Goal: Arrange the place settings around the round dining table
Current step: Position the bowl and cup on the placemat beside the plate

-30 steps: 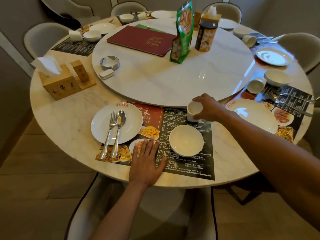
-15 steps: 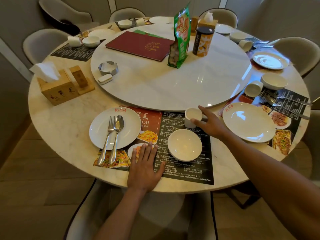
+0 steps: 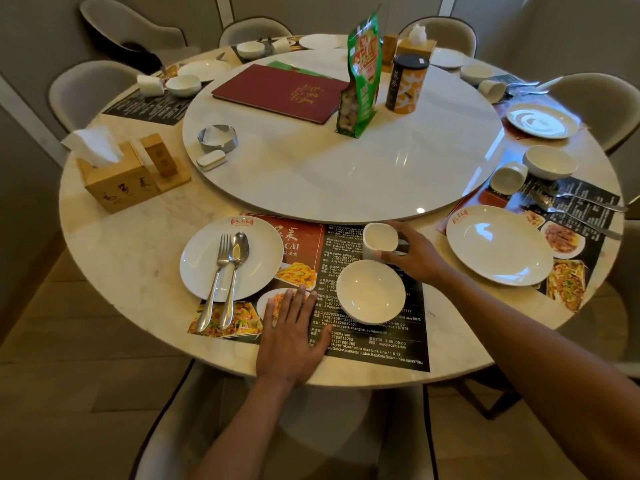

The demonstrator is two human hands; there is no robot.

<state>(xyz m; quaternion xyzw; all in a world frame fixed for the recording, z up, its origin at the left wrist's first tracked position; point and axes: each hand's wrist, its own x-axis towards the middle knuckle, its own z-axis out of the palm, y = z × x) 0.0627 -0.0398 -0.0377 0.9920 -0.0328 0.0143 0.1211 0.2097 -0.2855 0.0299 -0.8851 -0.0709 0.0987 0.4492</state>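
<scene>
A printed menu placemat (image 3: 374, 344) lies at the near table edge. On its left stands a white plate (image 3: 256, 251) with a fork (image 3: 218, 271) and a spoon (image 3: 235, 268) side by side. A white bowl (image 3: 370, 292) sits mid-mat. Just beyond it stands an upright white cup (image 3: 379, 237). My right hand (image 3: 415, 254) wraps the cup's right side with thumb and fingers. My left hand (image 3: 291, 337) lies flat, fingers spread, on the mat left of the bowl.
The neighbouring setting on the right has a plate (image 3: 498, 244), a bowl (image 3: 550, 161) and a tipped cup (image 3: 507, 178). The turntable (image 3: 346, 174) carries a red menu (image 3: 277, 91), a snack bag (image 3: 362, 77), a canister (image 3: 405, 84) and an ashtray (image 3: 217, 137). A tissue box (image 3: 114, 178) stands left.
My right hand slid from gripping the cup's far right side to a lower hold at its near right. The cup stays upright in about the same spot. The left hand has not moved.
</scene>
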